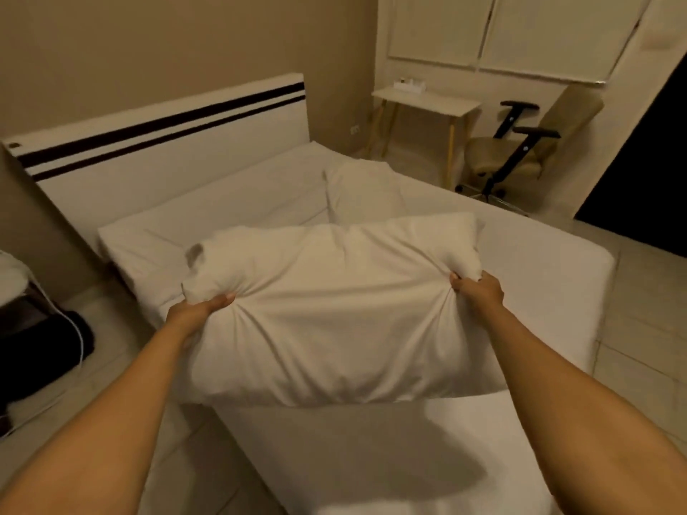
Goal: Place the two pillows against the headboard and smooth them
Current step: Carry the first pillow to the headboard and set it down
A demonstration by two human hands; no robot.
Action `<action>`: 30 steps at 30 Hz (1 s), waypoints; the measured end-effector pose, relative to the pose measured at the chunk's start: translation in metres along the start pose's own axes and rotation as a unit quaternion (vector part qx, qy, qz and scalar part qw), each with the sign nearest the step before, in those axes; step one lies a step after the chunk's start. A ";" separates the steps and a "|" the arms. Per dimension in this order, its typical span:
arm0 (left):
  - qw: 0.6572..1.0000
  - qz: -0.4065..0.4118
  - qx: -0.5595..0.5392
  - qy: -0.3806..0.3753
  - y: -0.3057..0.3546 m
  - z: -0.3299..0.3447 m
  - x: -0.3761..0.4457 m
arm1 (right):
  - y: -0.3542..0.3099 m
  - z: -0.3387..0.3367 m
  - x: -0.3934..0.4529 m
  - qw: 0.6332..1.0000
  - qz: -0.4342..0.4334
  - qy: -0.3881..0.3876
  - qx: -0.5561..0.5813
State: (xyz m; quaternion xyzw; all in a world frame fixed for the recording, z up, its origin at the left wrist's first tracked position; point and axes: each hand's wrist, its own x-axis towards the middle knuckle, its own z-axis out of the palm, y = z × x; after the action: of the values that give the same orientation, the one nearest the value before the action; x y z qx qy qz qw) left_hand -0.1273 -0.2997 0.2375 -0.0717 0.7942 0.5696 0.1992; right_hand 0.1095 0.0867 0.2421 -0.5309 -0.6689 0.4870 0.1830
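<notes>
Both bare arms are reaching forward over the white-sheeted bed (520,276), and each hand is gripping the large, soft white pillow (334,310) that is hanging in the air above the mattress, casting a shadow on the sheet at 6 o'clock. The left hand (197,310) is closing tightly on a bunch of pillowcase fabric at the pillow's 9 o'clock edge, fingers curled in and creases radiating from the grip. The right hand (477,291) is clenching the fabric at the pillow's 3 o'clock edge in the same way, fully closed on the cloth.

The second white pillow (360,191) is lying crumpled on the bed at 12 o'clock from the held one, near the bed's far side and well apart from both hands. The white headboard with two dark horizontal stripes (160,143) is standing at 10 o'clock, against the beige wall; neither pillow is touching it.

At 1 o'clock a small white desk with yellow legs (427,100) is carrying a small white box-like item (409,83), too blurred to tell what is in it. Just beside the desk, at 2 o'clock, a beige office chair with black armrests (513,154) is standing on the tiled floor. At 8 o'clock a dark bag-like shape (41,347) with a white cable across it is lying on the floor.
</notes>
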 end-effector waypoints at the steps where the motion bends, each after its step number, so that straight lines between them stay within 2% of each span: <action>1: 1.000 -0.006 -0.021 0.009 0.000 -0.017 -0.001 | -0.016 0.015 -0.004 1.000 -0.017 -0.010 -0.004; 5: 0.995 -0.041 -0.077 0.051 -0.007 -0.088 0.014 | -0.069 0.079 -0.021 0.997 -0.065 -0.049 -0.012; 12: 0.987 -0.039 -0.116 0.105 -0.013 -0.195 0.063 | -0.134 0.199 -0.053 0.990 -0.112 -0.083 -0.021; 19: 0.985 -0.043 -0.129 0.108 -0.009 -0.287 0.125 | -0.180 0.305 -0.076 0.986 -0.124 -0.109 -0.005; 24: 0.984 -0.048 -0.132 0.113 -0.011 -0.329 0.168 | -0.206 0.364 -0.082 0.985 -0.126 -0.116 -0.009; 30: 0.979 -0.064 -0.140 0.135 -0.017 -0.349 0.224 | -0.243 0.434 -0.069 0.982 -0.127 -0.136 -0.035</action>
State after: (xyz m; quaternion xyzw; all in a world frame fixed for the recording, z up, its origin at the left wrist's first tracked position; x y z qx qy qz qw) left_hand -0.4075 -0.6057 0.2287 -0.2259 0.7198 0.6463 0.1148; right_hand -0.3250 -0.1640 0.2679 -0.3764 -0.7662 0.5038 0.1318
